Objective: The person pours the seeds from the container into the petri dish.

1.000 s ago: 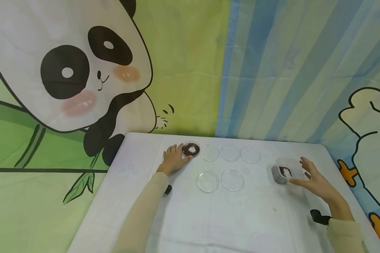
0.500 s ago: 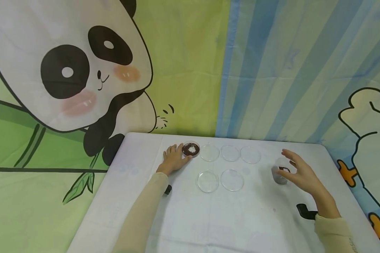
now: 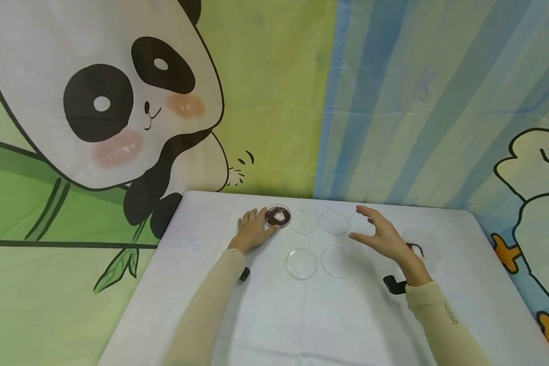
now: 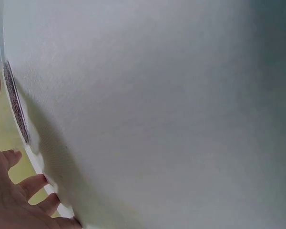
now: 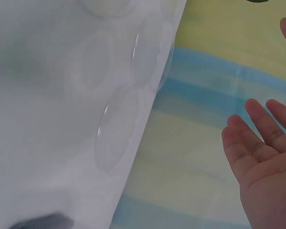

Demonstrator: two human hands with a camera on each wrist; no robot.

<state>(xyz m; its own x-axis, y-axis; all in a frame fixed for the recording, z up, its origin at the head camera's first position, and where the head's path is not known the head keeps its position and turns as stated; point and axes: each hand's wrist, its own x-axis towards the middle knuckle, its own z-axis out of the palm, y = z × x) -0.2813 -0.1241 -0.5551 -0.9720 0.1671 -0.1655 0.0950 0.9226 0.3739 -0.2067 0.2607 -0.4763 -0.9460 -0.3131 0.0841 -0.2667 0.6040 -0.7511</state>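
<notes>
My left hand (image 3: 251, 231) rests on the table with its fingers spread. Its thumb and index finger flank a round clear dish (image 3: 278, 217) filled with dark brown material and a white patch. In the left wrist view that dish (image 4: 15, 102) shows edge-on beside the fingers (image 4: 31, 185). My right hand (image 3: 384, 238) hovers over the table holding nothing, thumb and fingers apart. It partly covers the rightmost clear dish (image 3: 358, 221) of the back row. In the right wrist view the hand (image 5: 269, 167) has extended fingers, apart from a clear dish (image 5: 117, 131).
Two more clear dishes, one (image 3: 305, 222) beside another (image 3: 334, 222), complete the back row. Nearer lie a clear dish (image 3: 302, 263) and its neighbour (image 3: 336, 261). A translucent box (image 3: 429, 245) with dark and white contents is partly hidden by the right forearm. A printed curtain (image 3: 274, 101) hangs behind the table (image 3: 274, 325).
My right hand has left the translucent box and travelled left toward the back row of dishes, its fingers still apart. My left hand stays by the filled dish.
</notes>
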